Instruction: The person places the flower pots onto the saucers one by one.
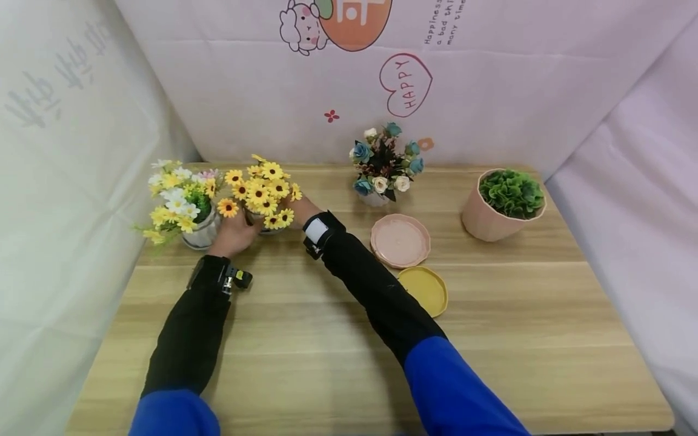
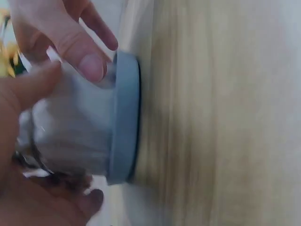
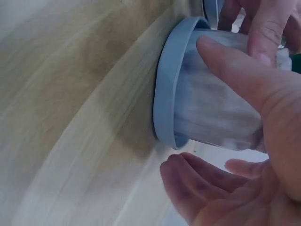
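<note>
Left hand and right hand grasp the pale round pot of yellow daisy-like flowers on the wood-grain table; uneven thumb pressure could tip it; a leftward slip could jostle the ribbed grey-white pot alongside.

There are four potted plants, two loose saucers, two hands and seemingly two blue-grey bases.

on the bench a pink saucer is laid just beside a yellow saucer, backed by potted blue-and-white roses and flanked on the right by a green plant.
</note>
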`<state>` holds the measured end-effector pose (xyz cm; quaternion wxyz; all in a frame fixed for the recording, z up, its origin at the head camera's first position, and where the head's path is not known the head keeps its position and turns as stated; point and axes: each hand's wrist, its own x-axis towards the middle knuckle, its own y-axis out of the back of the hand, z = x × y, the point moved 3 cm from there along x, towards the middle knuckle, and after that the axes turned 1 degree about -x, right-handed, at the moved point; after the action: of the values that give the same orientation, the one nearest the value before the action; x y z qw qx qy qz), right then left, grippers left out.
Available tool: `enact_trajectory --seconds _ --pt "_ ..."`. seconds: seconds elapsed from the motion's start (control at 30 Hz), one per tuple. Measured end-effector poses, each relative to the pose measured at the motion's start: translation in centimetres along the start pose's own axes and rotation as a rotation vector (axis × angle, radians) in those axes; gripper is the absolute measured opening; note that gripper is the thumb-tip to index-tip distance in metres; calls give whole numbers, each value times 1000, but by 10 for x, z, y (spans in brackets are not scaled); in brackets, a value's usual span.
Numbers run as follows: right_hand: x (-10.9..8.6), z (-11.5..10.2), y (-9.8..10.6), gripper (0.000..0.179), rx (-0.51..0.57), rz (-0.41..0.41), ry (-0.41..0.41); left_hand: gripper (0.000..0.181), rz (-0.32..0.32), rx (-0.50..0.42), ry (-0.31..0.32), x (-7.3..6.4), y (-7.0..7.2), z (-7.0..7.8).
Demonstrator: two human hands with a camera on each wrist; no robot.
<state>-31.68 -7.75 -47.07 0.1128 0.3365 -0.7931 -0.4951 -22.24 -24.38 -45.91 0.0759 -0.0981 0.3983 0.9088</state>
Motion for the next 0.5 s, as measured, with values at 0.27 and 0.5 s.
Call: enact_trajectory --seconds 0.27,0.5 --pt "-70 -29 34 91 25 4 95 102 80 -50 -144 -29 -6 13" --pt "-144 -11 43 113 41 -13 -28 99 -54 34 -105 -71 -13 24"
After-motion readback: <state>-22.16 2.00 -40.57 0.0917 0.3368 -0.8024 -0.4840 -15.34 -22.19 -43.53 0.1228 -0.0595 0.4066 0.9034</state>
